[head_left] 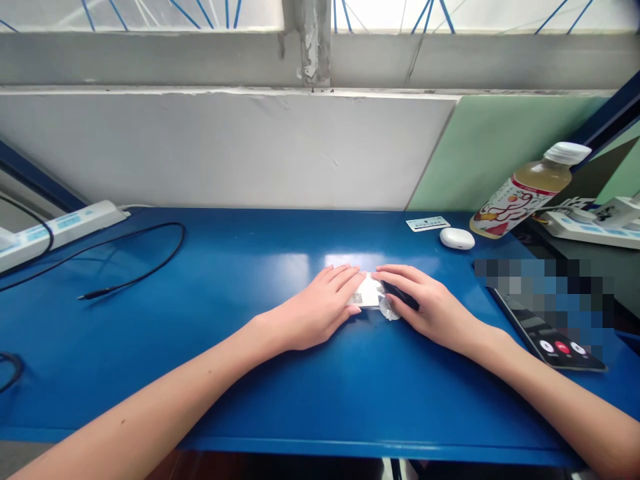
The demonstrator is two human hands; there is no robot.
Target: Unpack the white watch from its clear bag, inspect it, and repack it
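My left hand (320, 308) lies palm down on the blue table (230, 373), fingers stretched flat over the left end of a small white packet (367, 292) in clear plastic. My right hand (427, 303) rests on the packet's right end, fingers extended and pressed on it, with a dark object partly hidden under the fingers. A crumpled bit of clear wrap (389, 309) sticks out between the two hands.
A phone (550, 333) with a call screen lies right of my right hand. Behind it are a white earbud case (457, 238), a small card (427, 223) and a tilted drink bottle (525, 192). A black cable (130, 273) and white power strip (55, 230) lie at left.
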